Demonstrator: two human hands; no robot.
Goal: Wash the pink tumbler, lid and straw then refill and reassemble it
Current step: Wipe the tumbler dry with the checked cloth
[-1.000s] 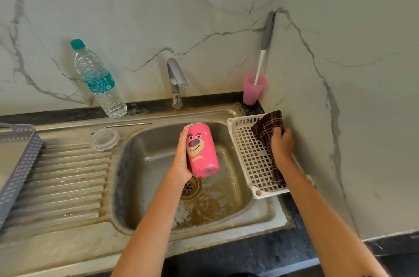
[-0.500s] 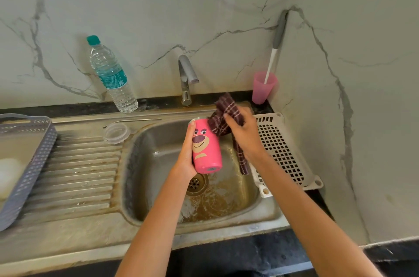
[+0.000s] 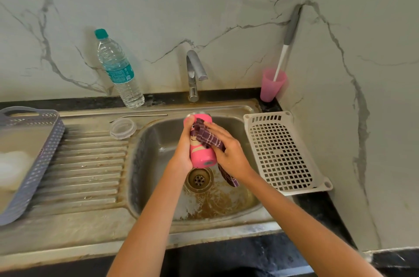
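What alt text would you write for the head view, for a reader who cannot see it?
Over a steel sink, the left hand grips a pink tumbler while the right hand holds a checked cloth against its side. A clear lid and a metal straw lie beside the sink, to the left, near a water bottle.

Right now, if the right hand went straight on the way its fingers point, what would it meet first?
The right hand holds the checked cloth against the pink tumbler. Pointing up-left along it, it would probably meet the left hand gripping the tumbler's far end, though depth is unclear.
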